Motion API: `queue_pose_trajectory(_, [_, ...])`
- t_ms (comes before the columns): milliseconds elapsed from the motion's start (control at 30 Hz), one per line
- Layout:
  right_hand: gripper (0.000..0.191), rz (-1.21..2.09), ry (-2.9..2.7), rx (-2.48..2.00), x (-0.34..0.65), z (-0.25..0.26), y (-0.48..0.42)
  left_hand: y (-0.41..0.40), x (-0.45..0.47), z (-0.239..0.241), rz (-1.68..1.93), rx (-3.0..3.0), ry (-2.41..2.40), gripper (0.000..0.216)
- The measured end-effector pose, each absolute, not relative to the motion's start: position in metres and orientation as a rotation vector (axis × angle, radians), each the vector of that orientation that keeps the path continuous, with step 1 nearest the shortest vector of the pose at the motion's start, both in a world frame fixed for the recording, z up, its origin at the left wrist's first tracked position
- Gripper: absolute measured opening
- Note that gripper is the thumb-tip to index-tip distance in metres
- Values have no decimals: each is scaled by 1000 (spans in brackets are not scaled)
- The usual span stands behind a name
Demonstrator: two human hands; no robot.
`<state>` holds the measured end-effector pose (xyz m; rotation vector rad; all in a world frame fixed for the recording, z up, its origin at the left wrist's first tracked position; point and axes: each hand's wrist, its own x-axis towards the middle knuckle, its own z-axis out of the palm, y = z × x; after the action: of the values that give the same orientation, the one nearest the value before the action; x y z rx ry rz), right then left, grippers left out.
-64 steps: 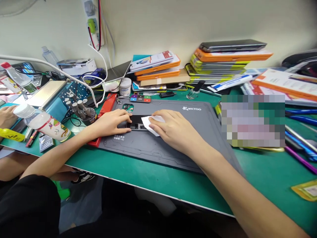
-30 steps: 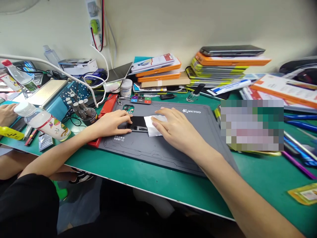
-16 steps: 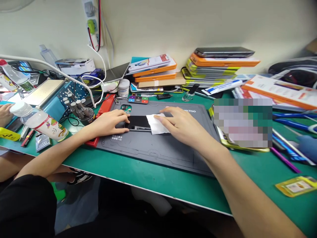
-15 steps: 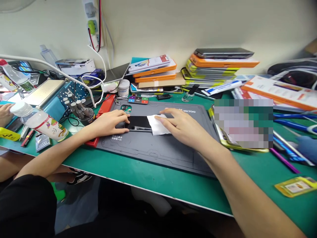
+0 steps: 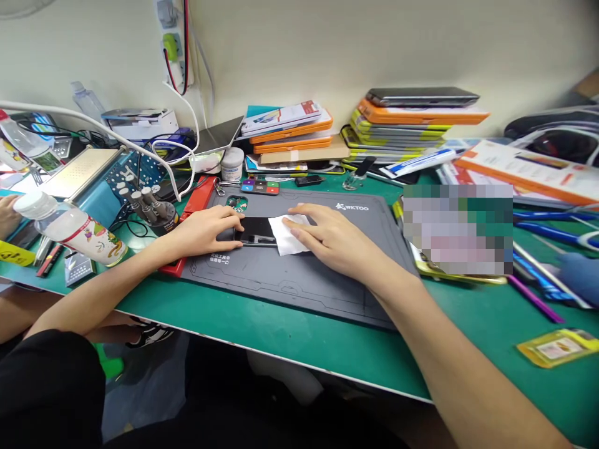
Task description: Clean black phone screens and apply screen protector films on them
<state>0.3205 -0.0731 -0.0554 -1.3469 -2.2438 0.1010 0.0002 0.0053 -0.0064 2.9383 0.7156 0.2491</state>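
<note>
Along pale wall (image 5: 327,50), green bench (image 5: 281,332); grey mat (image 5: 299,280) under black device (image 5: 257,227).

The sheet (image 5: 285,240) is white, the device (image 5: 257,227) black, the mat (image 5: 262,271) grey with dark lines, the tabletop (image 5: 299,343) green, white-trimmed at its front edge.

Soft, fairly bright light falls evenly across the green surface (image 5: 281,340), while the space beneath it sinks into deep shadow. Pale glare marks the black screen (image 5: 256,227). The wall (image 5: 327,50) dims toward the upper right corner. Objects stretch and blur near the right edge; a pixelated block (image 5: 458,229) hides detail.
</note>
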Motion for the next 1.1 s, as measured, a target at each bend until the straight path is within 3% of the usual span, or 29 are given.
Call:
queue_pose_trajectory(233, [49, 102, -2389, -1192, 328, -35, -90, 6, -1, -7, 238, 2935, 713, 32])
queue_pose_trajectory(467, [51, 36, -2287, -1394, 330, -45, -78, 8, -2, -8, 252, 2922, 699, 33])
queue_pose_trajectory(1100, [50, -33, -2320, -1382, 326, -43, -75, 8, -2, -9, 241, 2918, 721, 33])
